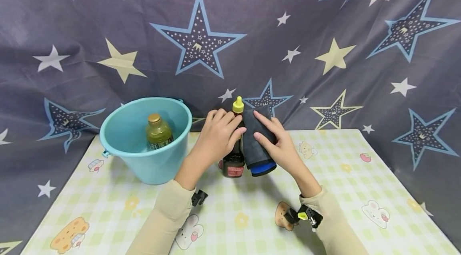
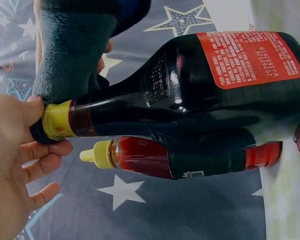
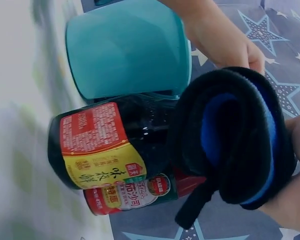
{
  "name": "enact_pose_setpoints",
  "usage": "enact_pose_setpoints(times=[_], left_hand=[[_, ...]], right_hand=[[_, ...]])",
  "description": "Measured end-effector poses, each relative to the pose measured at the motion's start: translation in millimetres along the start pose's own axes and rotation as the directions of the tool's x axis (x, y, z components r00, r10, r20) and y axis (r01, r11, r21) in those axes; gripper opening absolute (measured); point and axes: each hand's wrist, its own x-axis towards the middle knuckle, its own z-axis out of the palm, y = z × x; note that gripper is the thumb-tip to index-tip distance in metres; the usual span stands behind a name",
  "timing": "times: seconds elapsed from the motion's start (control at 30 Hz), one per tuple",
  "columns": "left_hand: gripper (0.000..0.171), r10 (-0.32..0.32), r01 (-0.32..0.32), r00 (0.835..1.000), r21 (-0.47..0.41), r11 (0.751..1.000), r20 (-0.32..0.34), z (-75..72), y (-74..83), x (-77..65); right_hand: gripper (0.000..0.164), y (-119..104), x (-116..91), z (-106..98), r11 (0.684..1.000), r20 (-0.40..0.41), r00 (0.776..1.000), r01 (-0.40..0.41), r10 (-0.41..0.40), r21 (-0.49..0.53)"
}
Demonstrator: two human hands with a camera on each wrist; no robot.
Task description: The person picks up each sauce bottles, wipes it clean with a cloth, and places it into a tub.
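Note:
My left hand point(image 1: 217, 137) pinches the top of a dark soy sauce bottle point(image 2: 140, 100), thumb and fingertips at the yellow band on its neck. The bottle stands upright, with a red and yellow label point(image 3: 97, 145). My right hand point(image 1: 280, 145) grips a rolled dark grey cloth point(image 1: 257, 143), with blue lining showing inside the roll. In the left wrist view the cloth lies right against the bottle's neck. Behind the soy sauce stands a ketchup bottle point(image 2: 145, 157) with a yellow nozzle cap point(image 1: 238, 105), mostly hidden in the head view.
A light blue bucket point(image 1: 162, 167) stands on the left of the table and holds a green bottle point(image 1: 158, 131) with a gold cap. A checked tablecloth point(image 1: 342, 187) covers the table. Behind it hangs a grey curtain point(image 1: 270, 59) with stars.

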Motion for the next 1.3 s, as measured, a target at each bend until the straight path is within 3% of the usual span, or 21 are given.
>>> enact_pose_setpoints(times=[0.23, 0.6, 1.07, 1.3], left_hand=[[0.037, -0.003, 0.003, 1.000, 0.021, 1.000, -0.016, 1.4, 0.3, -1.4], [0.042, -0.007, 0.007, 1.000, 0.037, 0.999, -0.017, 2.3, 1.2, -0.8], [0.041, -0.016, 0.017, 1.000, 0.026, 1.000, -0.022, 1.9, 2.7, -1.1], [0.038, -0.014, 0.015, 1.000, 0.014, 1.000, -0.018, 2.1, 2.8, -0.4]], right_hand=[[0.057, -1.6, -1.8, 5.7, 0.994, -0.017, 0.999, 0.050, -0.052, -0.093], [0.055, -5.3, -5.7, 11.1, 0.988, -0.015, 0.999, 0.027, -0.030, -0.150], [0.052, 1.4, -8.8, 11.6, 0.978, 0.123, 0.992, -0.003, 0.030, -0.210], [0.051, 3.9, -10.1, 10.6, 0.955, 0.200, 0.977, -0.008, 0.070, -0.295]])
